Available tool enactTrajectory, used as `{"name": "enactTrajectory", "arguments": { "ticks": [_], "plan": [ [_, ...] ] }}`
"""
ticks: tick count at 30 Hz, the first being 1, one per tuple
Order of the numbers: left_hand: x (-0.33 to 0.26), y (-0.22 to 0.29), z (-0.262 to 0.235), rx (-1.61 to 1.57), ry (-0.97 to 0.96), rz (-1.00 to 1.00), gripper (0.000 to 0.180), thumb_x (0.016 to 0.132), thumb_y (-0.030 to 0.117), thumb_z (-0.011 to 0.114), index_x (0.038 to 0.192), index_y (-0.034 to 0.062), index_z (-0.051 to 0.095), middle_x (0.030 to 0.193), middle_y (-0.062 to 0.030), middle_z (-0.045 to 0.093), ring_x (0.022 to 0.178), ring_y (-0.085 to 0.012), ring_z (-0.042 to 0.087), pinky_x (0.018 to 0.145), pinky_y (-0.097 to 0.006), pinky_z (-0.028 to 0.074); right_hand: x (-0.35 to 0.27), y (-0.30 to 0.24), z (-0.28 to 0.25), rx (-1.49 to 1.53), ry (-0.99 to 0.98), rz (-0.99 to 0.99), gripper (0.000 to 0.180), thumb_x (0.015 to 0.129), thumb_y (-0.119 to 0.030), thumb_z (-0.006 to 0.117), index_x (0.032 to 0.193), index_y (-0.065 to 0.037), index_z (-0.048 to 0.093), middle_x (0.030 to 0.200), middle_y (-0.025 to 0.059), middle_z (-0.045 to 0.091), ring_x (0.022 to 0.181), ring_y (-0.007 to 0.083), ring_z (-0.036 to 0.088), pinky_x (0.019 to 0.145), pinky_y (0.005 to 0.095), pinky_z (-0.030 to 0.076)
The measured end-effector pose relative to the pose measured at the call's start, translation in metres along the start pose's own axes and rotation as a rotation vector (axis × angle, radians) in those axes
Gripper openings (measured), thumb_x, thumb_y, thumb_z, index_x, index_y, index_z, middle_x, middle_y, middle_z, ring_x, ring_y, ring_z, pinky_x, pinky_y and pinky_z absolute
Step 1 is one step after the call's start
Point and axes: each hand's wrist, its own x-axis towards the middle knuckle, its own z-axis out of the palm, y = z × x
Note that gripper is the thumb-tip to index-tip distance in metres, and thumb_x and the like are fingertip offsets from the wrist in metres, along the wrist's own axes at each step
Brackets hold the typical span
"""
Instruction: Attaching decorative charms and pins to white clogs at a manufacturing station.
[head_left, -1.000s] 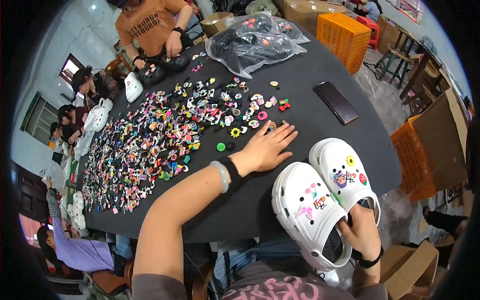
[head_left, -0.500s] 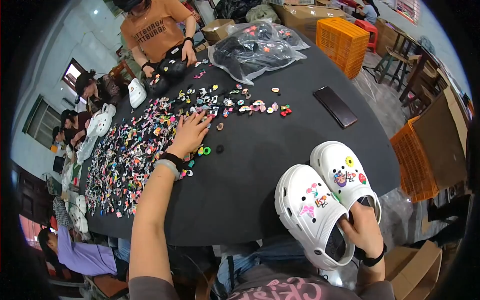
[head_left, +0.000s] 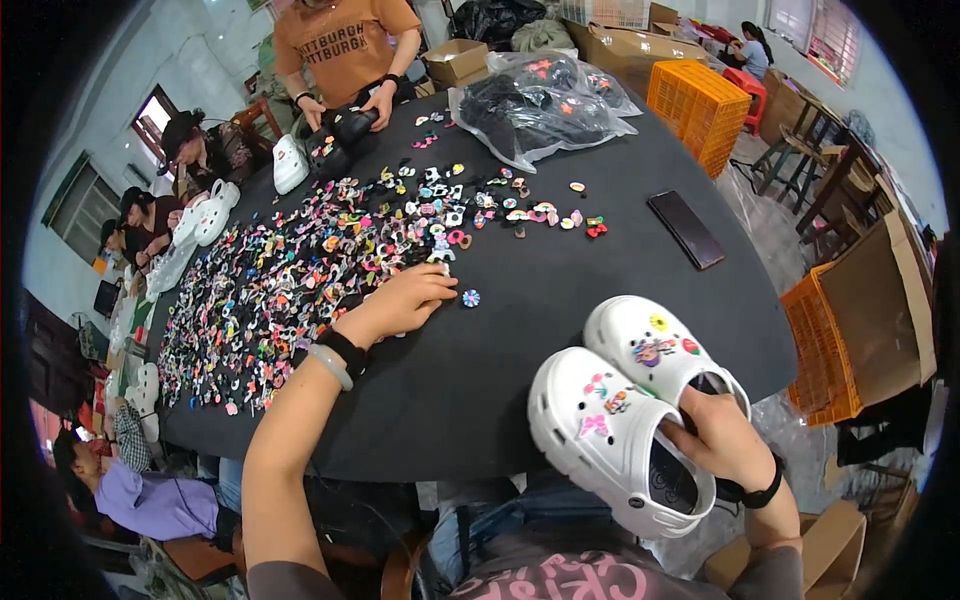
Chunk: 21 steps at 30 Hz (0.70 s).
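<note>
My right hand (head_left: 728,437) grips a pair of white clogs by their inner sides, held side by side above the table's near edge. The nearer clog (head_left: 632,450) carries a pink butterfly, cherries and another small charm; the farther clog (head_left: 645,325) has a yellow flower, a strawberry and a purple figure. Over the right edge of a spread heap of shoe charms (head_left: 300,275), my left hand (head_left: 405,300) has its fingers bent and drawn together. Whatever its fingertips pinch is too small to make out. Beside them lies a blue flower charm (head_left: 471,298).
A dark phone (head_left: 685,230) lies on the black table (head_left: 590,260) at right. Clear bags of black clogs (head_left: 545,108) rest at the back. Across the table, a person in orange (head_left: 345,45) handles black clogs (head_left: 345,130). Orange crates (head_left: 700,105) stand beyond.
My left hand has moved down and right from the heap, its spread fingers now drawn together. The blue flower charm now shows beside it. The clogs have shifted slightly left in view.
</note>
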Motion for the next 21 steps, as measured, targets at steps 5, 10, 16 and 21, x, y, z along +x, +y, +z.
{"name": "enactTrajectory", "arguments": {
  "ticks": [5, 10, 16, 21],
  "plan": [
    [-0.05, 0.008, -0.009, -0.031, 0.207, -0.122, 0.033, 0.09, 0.004, 0.059, 0.122, 0.0057, 0.065, 0.129, -0.0106, 0.062, 0.129, -0.0296, 0.051, 0.111, -0.042, 0.037, 0.057, -0.022, 0.03, 0.053, -0.15, -0.208, 0.027, 0.087, -0.018, 0.067, 0.094, 0.004, 0.052, 0.08, 0.0251, 0.063, 0.074, 0.043, 0.064, 0.064, 0.0472, 0.05],
    [-0.092, 0.077, -0.032, -0.373, 0.52, -0.359, 0.039, 0.094, 0.007, 0.057, 0.132, 0.0036, 0.057, 0.135, -0.0123, 0.058, 0.13, -0.0237, 0.05, 0.11, -0.036, 0.036, 0.131, -0.047, 0.076, 0.105, -0.267, -0.201, 0.032, 0.092, -0.025, 0.059, 0.098, 0.004, 0.047, 0.086, 0.0289, 0.062, 0.084, 0.046, 0.062, 0.072, 0.0514, 0.048],
    [-0.171, 0.13, -0.015, -0.572, 0.553, -0.417, 0.061, 0.089, 0.017, 0.063, 0.144, 0.0022, 0.041, 0.15, -0.0217, 0.035, 0.142, -0.0333, 0.031, 0.115, -0.043, 0.026, 0.161, -0.101, 0.117, 0.504, -0.516, -0.144, 0.034, 0.092, -0.015, 0.055, 0.114, 0.006, 0.04, 0.082, 0.0252, 0.063, 0.075, 0.0396, 0.065, 0.066, 0.0455, 0.05],
    [-0.172, 0.142, 0.022, -0.35, 0.594, -0.515, 0.083, 0.073, 0.021, 0.079, 0.144, 0.004, 0.038, 0.15, -0.0259, 0.026, 0.138, -0.0405, 0.03, 0.111, -0.047, 0.029, 0.149, -0.117, 0.108, 0.44, -0.771, -0.228, 0.07, 0.098, -0.024, 0.056, 0.149, 0.007, 0.017, 0.09, 0.0145, 0.063, 0.08, 0.0248, 0.064, 0.069, 0.0333, 0.05]
  ]
}}
